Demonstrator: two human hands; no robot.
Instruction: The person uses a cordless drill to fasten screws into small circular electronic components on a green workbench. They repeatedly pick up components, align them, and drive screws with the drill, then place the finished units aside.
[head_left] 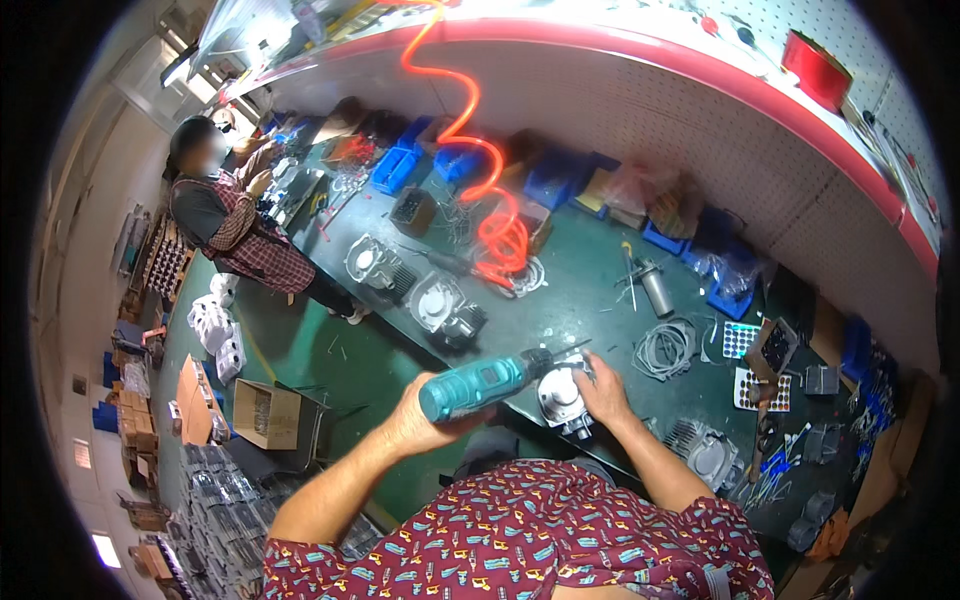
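Observation:
My left hand (420,420) is wrapped round a teal cordless drill (475,387), which I hold nearly level above the near edge of the bench. Its dark chuck and long bit point right, passing over a round silver metal motor housing (560,393). The bit's tip looks clear of the housing. Against the right side of that housing is my right hand (604,392), fingers curled on its rim. Two similar housings, one (440,303) nearer and one (372,262) farther off, stand to the left on the bench. Another finned housing (705,452) lies right of my right forearm.
An orange coiled air hose (500,235) hangs down onto the green bench (590,285). A silver cylinder (655,290), a grey cable coil (663,350) and a hammer (763,395) lie to the right. Blue bins (395,170) line the back. A co-worker (235,215) stands at the far left.

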